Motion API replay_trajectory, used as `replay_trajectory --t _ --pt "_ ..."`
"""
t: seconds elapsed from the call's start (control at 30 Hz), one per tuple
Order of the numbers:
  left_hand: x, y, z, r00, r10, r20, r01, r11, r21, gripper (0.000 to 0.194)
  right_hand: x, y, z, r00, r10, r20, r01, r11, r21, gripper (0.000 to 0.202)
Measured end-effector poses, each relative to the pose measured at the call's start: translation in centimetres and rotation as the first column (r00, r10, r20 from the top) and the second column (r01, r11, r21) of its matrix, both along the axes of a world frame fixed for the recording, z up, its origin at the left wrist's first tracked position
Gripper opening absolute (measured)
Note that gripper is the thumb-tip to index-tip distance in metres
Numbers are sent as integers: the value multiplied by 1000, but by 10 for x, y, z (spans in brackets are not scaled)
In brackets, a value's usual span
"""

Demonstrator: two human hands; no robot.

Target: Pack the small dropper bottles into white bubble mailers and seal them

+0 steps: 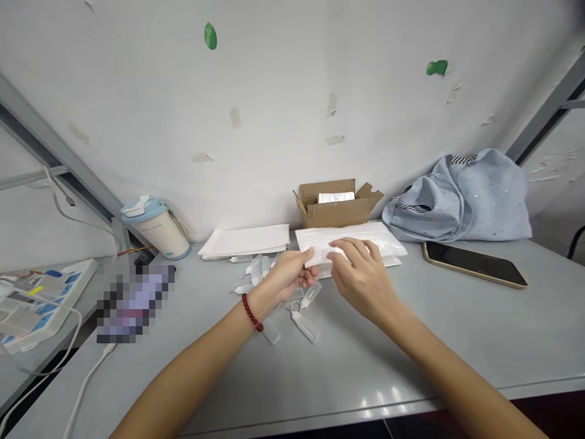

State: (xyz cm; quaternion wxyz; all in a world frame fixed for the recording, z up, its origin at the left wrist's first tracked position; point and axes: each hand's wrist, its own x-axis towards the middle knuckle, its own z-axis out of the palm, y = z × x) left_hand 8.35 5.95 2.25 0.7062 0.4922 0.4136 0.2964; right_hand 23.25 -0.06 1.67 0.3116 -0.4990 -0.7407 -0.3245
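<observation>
My left hand (292,274), with a red bead bracelet (253,312) at its wrist, pinches the near left corner of a white plastic packet (365,233) between thumb and fingers. My right hand (359,268) is over the packet's near edge, fingers bent and apart; whether its fingertips touch the packet is hard to tell. Beneath the packet the edge of another clear or white sleeve (393,261) shows. Several small translucent plastic tubes with ring ends, one a loose tube (306,326), lie around and under my left hand, partly hidden by it.
Behind the packet stands an open cardboard box (338,214). A white paper stack (247,239) lies left of it, near a cup (159,228). At right are a blue cloth bag (484,195) and a phone (475,263). A cabled, blurred device (137,302) and power strip (68,299) lie left.
</observation>
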Motion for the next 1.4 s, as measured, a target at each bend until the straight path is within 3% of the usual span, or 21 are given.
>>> replay_trajectory --t 0.17,0.37,0.57,0.67,0.73,0.83,0.93,1.03,1.23,1.4 --pt "2 8 -7 998 57 -27 -57 998 -14 34 8 7 -7 999 -50 13 51 993 -102 22" --pt "9 15 -4 998 48 -45 -46 998 37 34 16 13 -12 988 -155 11 154 970 -187 18" --pt "7 18 2 976 -18 -218 48 990 132 42 28 20 -15 972 -236 -9 228 948 -220 23" --pt "-12 26 2 936 46 -348 52 962 267 44 30 20 -14 966 -259 -21 248 944 -217 25" --pt "-33 39 1 878 148 -456 41 924 380 38 31 20 -13 966 -259 -24 248 944 -219 26" --pt "-69 62 -1 729 343 -592 63 829 556 24 29 19 -13 967 -252 -22 239 940 -244 28" --pt "-96 80 -7 581 458 -672 176 736 654 11 26 18 -14 967 -252 -33 233 932 -276 31" --pt "-108 86 -14 486 489 -724 321 671 669 16 23 16 -15 968 -245 -58 219 933 -284 32" --pt "-113 90 -17 424 597 -681 506 467 725 19 15 14 -17 981 -165 -99 143 970 -198 30" --pt "-137 97 -6 431 705 -563 486 345 803 22 9 12 -17 993 -23 -117 12 995 -97 27"
